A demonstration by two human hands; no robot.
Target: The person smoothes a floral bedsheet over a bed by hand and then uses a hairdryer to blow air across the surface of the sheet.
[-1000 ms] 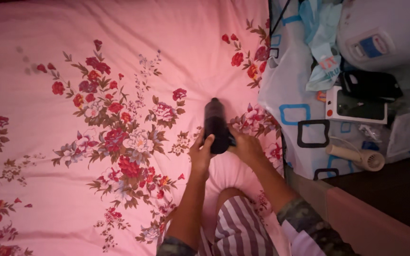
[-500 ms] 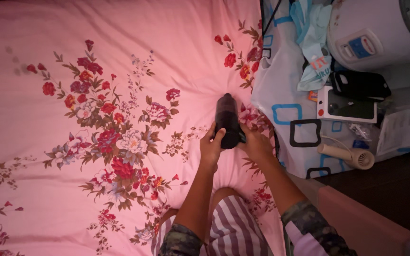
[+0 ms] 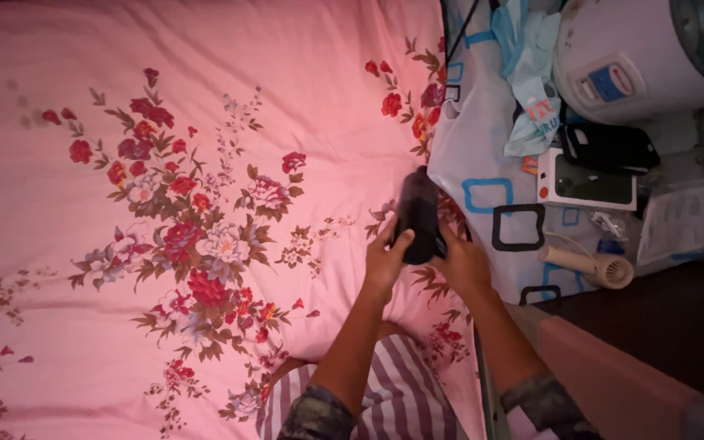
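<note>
I have both hands on the dark bottle [image 3: 417,213] over the bedsheet [image 3: 205,122]: left hand [image 3: 386,259] wraps its lower end, right hand [image 3: 462,262] grips beside it. Its long axis points away from me, toward the pillow [image 3: 482,175].

Hands: left hand [image 3: 386,259] and right hand [image 3: 462,262] clasp a dark cylindrical object [image 3: 417,213], possibly a bottle, its outline blurred.
Bed: a pink floral bedsheet [image 3: 189,163] spreads beneath, with striped shorts [image 3: 405,391] at the lower edge.
Right side: a white cloth with blue squares [image 3: 490,179] carries a white appliance [image 3: 637,57], a black pouch [image 3: 609,147], a white boxed device [image 3: 588,181] and a small cream hair dryer [image 3: 592,267].
</note>
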